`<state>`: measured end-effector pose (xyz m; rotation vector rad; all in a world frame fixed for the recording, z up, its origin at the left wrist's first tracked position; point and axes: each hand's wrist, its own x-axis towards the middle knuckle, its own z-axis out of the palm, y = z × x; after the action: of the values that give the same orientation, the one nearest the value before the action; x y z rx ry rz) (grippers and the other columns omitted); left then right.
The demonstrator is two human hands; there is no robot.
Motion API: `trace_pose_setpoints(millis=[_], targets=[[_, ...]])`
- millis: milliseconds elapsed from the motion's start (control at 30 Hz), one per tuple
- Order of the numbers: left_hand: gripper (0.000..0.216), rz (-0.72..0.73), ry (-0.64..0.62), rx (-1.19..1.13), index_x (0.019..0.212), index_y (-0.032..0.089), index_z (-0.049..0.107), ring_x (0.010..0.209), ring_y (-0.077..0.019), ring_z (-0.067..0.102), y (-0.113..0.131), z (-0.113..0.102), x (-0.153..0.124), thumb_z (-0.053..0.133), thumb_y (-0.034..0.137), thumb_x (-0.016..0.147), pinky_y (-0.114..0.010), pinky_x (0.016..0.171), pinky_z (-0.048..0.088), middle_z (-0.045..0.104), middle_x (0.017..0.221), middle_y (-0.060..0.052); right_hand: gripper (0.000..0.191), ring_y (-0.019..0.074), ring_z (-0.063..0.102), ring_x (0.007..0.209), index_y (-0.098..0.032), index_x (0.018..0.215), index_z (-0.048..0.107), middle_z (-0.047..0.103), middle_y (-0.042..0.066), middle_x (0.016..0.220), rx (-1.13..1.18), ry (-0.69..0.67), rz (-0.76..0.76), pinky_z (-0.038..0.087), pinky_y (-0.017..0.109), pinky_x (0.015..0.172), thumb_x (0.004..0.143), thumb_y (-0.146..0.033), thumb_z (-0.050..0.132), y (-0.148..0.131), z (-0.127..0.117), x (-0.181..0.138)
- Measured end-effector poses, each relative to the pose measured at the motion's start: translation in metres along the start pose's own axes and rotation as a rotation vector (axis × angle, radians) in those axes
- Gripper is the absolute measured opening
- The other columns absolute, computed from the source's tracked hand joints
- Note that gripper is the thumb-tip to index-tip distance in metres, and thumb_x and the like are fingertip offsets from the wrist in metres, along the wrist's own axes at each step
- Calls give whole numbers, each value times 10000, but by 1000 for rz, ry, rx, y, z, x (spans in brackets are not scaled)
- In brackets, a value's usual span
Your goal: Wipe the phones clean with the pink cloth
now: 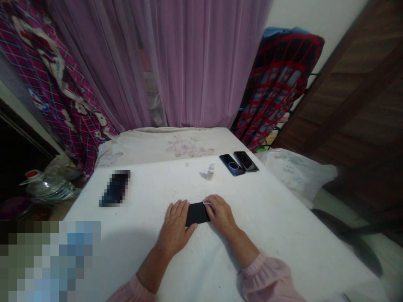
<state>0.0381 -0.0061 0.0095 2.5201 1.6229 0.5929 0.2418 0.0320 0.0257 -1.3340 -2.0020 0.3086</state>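
A black smartphone lies flat on the white-covered table, between my two hands. My left hand grips its left end, fingers along the far side and thumb at the near edge. At the right end, my right hand is closed with fingertips pinched on a small white cloth, which touches the phone's surface. Only an edge of the cloth shows; the fingers hide the rest. Beyond the hands stands a small white bottle, upright.
Two more phones, one blue and one dark, lie side by side at the far right. A blurred-out dark object rests at left. A tiny pale piece sits near the bottle. Purple curtains hang behind the table.
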Motion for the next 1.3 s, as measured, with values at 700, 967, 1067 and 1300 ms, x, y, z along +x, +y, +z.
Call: trace_pose_setpoints(millis=[700, 967, 1067, 1300], targets=[[603, -11, -15, -3, 1449, 161, 353, 1387, -315, 392, 0, -1, 0, 460, 471, 943, -561, 1156, 249, 483, 1463, -161, 150, 192, 623, 870, -237, 888, 668, 699, 36, 898, -30, -130, 57, 468, 297, 803, 845, -175, 538, 6, -6, 11], [609, -7, -7, 7, 1439, 147, 368, 1384, -321, 398, -1, 1, 0, 466, 482, 941, -552, 1160, 254, 490, 1460, -158, 208, 214, 601, 1084, -234, 804, 695, 674, 53, 1041, 194, -277, -49, 465, 338, 924, 746, -91, 555, 8, -28, 1], [609, -6, 6, 4, 1451, 159, 353, 1386, -319, 396, -1, 1, 0, 462, 477, 943, -556, 1161, 246, 486, 1463, -156, 205, 220, 587, 1125, -232, 783, 700, 667, 57, 1066, 220, -319, -22, 465, 344, 933, 731, -86, 566, 9, -32, 0], [603, -8, -12, -6, 1441, 158, 363, 1389, -312, 390, -1, 0, 0, 460, 489, 946, -553, 1163, 243, 481, 1466, -156, 161, 182, 621, 879, -220, 875, 673, 689, 36, 900, 127, -248, -50, 468, 313, 832, 848, -148, 531, 9, -23, 11]])
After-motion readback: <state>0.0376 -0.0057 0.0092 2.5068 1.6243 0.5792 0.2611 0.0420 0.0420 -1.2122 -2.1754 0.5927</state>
